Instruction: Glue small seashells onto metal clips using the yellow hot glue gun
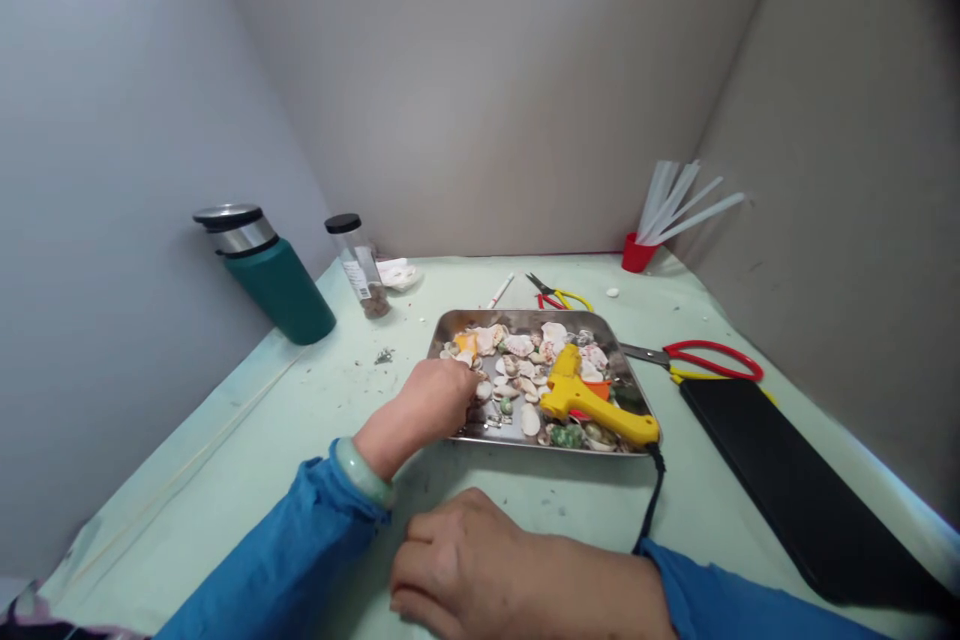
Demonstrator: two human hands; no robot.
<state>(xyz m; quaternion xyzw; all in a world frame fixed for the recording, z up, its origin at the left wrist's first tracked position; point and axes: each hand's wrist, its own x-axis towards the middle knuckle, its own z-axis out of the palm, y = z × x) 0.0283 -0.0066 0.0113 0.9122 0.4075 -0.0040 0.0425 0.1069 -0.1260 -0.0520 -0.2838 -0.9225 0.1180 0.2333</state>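
Note:
My left hand (424, 410) reaches into the near left corner of a metal tray (450, 327) filled with several seashells (525, 360). Its fingers are curled and pinched among the shells; what they grip is hidden. A yellow glue gun (592, 402) lies on the tray's right side, its black cord (651, 500) trailing toward me. My right hand (480, 560) rests knuckles-up on the pale green table cover (300, 420) in front of the tray, fingers curled under, nothing visible in it. Both sleeves are blue, and a pale bangle sits on the left wrist.
A teal flask (274, 278) and a small clear jar (361, 267) stand at the back left. Red-handled scissors (705, 360) and a black flat slab (787, 490) lie right of the tray. Small snips (555, 295) and a red cup of glue sticks (660, 225) sit at the back.

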